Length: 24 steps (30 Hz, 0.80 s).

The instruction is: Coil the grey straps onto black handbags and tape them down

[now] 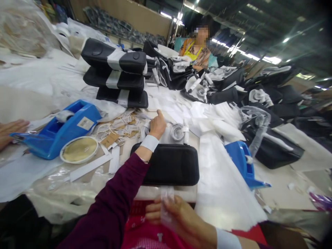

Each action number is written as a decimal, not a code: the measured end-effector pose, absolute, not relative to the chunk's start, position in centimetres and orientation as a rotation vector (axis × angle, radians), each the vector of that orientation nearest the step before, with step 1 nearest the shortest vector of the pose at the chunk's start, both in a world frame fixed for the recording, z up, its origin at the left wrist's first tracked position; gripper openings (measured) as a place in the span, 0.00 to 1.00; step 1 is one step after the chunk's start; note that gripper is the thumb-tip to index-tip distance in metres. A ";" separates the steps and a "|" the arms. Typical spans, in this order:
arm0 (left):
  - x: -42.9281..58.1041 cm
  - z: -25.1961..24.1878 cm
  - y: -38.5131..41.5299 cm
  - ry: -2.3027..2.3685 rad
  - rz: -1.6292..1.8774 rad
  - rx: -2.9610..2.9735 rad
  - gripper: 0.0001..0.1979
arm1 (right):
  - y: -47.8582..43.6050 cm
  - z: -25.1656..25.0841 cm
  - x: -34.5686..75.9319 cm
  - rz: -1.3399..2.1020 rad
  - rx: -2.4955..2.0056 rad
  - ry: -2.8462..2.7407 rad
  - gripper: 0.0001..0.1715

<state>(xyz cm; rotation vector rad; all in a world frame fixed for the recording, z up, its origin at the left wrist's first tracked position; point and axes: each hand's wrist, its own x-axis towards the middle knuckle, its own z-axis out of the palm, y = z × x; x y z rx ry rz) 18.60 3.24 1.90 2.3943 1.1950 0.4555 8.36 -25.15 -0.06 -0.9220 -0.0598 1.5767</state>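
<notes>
My left hand point(157, 125) reaches forward over a black zip case point(171, 164) that lies flat in front of me. Its fingers are curled shut beside a pile of paper tags with strings point(116, 130) and a coiled white strap point(177, 132); what it grips is hidden. My right hand point(181, 218) is close to my body, below the case. It pinches a small clear plastic bag point(166, 204), which stands up between the fingers.
A blue tape dispenser point(64, 128) and a round lid point(79, 149) sit to the left, a second blue dispenser point(241, 162) to the right. Banded black cases point(116, 72) are stacked behind. White sheets point(223, 180) lie at right. Another person's hand point(10, 131) rests far left; a co-worker point(198, 50) sits opposite.
</notes>
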 end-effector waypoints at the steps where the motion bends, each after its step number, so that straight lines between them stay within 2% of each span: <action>1: 18.6 1.9 3.1 1.189 0.467 2.404 0.23 | -25.2 -0.3 7.2 1.569 -0.882 -0.054 0.26; 4: 18.7 1.8 2.8 1.168 0.517 2.423 0.22 | -25.4 -1.9 5.0 1.546 -0.933 -0.123 0.28; 7: 18.6 1.6 3.0 1.130 0.572 2.437 0.18 | -26.3 -3.4 5.6 1.588 -1.338 -0.609 0.32; 10: 18.6 1.3 3.4 1.068 0.663 2.438 0.13 | -27.0 -2.0 8.4 1.462 -1.801 -1.252 0.21; 14: 18.7 1.2 3.6 0.954 0.841 2.412 0.08 | -23.2 4.9 14.0 0.904 -2.129 -1.830 0.08; 17: 18.6 1.3 3.5 0.879 0.996 2.367 0.08 | -17.0 9.4 18.8 0.385 -2.240 -1.798 0.12; 19: 18.5 1.5 3.4 0.838 1.097 2.329 0.09 | -13.0 10.5 21.6 0.116 -2.354 -1.700 0.14; 24: 18.6 1.8 3.5 0.721 1.293 2.240 0.08 | -6.4 8.5 25.6 -0.001 -2.445 -1.499 0.13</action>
